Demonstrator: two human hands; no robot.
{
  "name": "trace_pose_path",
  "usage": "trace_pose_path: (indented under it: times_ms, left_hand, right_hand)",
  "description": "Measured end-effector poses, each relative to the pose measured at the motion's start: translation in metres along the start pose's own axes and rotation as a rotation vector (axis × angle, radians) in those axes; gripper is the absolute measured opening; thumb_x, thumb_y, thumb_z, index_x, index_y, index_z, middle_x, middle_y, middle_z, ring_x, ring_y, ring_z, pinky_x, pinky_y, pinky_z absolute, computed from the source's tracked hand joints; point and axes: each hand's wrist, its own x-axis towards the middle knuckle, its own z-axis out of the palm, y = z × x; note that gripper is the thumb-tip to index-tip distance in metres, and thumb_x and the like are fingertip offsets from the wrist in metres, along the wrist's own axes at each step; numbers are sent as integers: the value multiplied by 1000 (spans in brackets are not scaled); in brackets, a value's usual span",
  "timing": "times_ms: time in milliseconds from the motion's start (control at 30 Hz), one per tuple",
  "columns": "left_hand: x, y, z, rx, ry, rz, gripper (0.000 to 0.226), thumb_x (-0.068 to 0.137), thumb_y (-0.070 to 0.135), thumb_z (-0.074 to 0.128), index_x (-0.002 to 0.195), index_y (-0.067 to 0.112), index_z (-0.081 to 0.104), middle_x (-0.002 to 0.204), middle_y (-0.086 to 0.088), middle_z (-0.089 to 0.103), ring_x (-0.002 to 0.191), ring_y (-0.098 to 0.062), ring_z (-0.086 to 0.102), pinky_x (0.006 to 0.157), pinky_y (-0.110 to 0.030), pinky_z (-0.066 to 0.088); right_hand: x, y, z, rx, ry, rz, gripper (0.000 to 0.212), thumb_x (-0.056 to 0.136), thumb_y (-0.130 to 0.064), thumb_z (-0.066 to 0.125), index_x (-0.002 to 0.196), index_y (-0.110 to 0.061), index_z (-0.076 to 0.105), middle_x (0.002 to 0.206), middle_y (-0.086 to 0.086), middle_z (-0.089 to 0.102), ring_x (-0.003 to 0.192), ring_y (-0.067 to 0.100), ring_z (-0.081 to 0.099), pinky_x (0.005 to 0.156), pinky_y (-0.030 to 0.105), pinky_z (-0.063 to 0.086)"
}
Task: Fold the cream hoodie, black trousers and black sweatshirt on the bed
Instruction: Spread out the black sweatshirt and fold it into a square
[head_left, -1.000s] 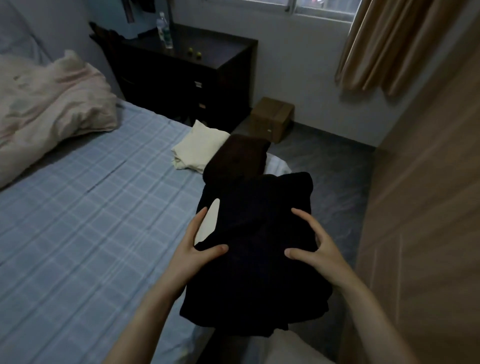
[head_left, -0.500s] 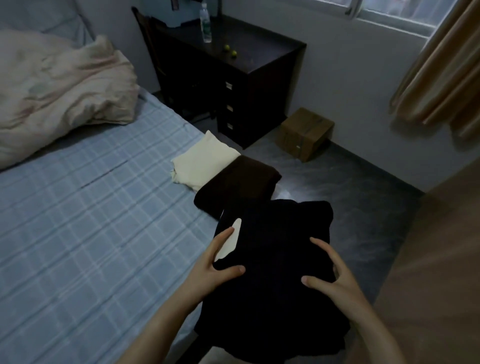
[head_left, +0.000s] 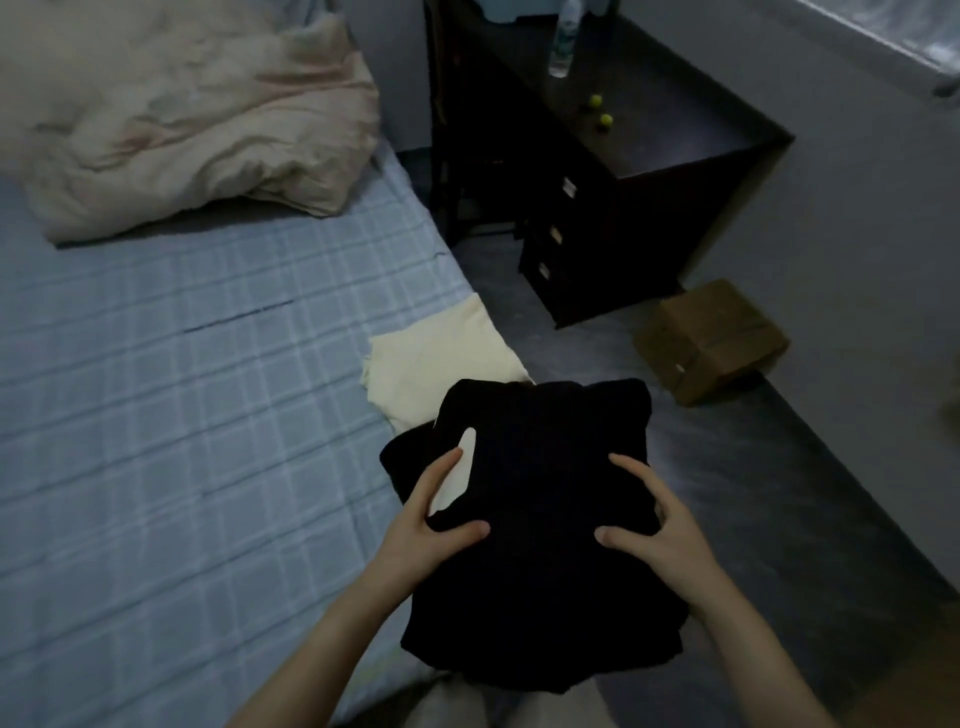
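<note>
A folded black sweatshirt (head_left: 545, 545) is held at the near corner of the bed (head_left: 182, 415), partly out over the grey floor (head_left: 753, 493). It is grasped from both sides. The left hand (head_left: 431, 525) is clamped on its left edge, with the thumb laid on top and the forefinger stretched along the cloth; the remaining fingers are hidden underneath. The right hand (head_left: 665, 535) is clamped on its right edge, with thumb and forefinger spread on top and the other fingers curled round the side. A pale patch (head_left: 464, 457) is seen on the sweatshirt just beside the left forefinger.

Under the far left part of the sweatshirt, the black trousers (head_left: 402, 460) are shown only as a narrow dark edge on the checked blue sheet. Whether the sweatshirt rests on them cannot be told. Just beyond, the cream hoodie (head_left: 436, 364) is laid folded at the right edge of the bed, its near side covered by the dark clothes.

Farther off, a cardboard box (head_left: 711, 338) is set on the floor by the wall. A crumpled beige quilt (head_left: 182, 114) is heaped at the far end of the bed. A dark desk (head_left: 649, 171) with drawers is placed beside it, and a plastic bottle (head_left: 563, 41) and two small yellow-green balls (head_left: 600, 110) are seen on top.
</note>
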Motion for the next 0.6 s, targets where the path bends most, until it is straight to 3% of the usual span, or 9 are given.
trace_pose_path:
  times_ms: [133, 367, 500, 567, 600]
  left_hand:
    - [55, 4, -1, -21, 209, -1, 79, 78, 28, 82, 136, 58, 38, 138, 42, 34, 122, 20, 40, 86, -1, 42]
    - [174, -19, -34, -41, 530, 5, 82, 73, 28, 84, 134, 60, 40, 137, 42, 39, 123, 18, 41, 89, -3, 41]
    - [230, -66, -45, -36, 604, -26, 82, 74, 28, 82, 130, 66, 36, 142, 36, 35, 122, 18, 41, 84, -1, 41]
    - [251, -90, -42, -8, 613, -62, 83, 76, 27, 81, 129, 68, 32, 145, 30, 33, 129, 6, 40, 96, -10, 41]
    - [258, -101, -40, 1, 631, -74, 83, 76, 28, 81, 130, 67, 32, 147, 26, 32, 133, -2, 38, 104, -21, 41]
  right_hand:
    - [108, -26, -14, -109, -169, -80, 77, 74, -8, 84, 132, -47, 52, 115, -38, 59, 106, -10, 60, 77, 10, 52]
    - [306, -43, 13, -203, -416, -237, 79, 75, -12, 83, 135, -49, 49, 128, -34, 54, 121, -8, 52, 100, 15, 44]
    - [387, -5, 42, -219, -505, -240, 80, 75, -8, 82, 136, -47, 48, 130, -34, 52, 120, -12, 50, 95, 7, 43]
    - [413, 22, 52, -219, -528, -200, 80, 75, -7, 82, 136, -47, 48, 129, -34, 49, 117, -14, 50, 88, 4, 44]
    - [421, 34, 56, -219, -538, -190, 80, 75, -7, 82, 136, -46, 48, 129, -34, 49, 116, -15, 50, 87, 4, 44]
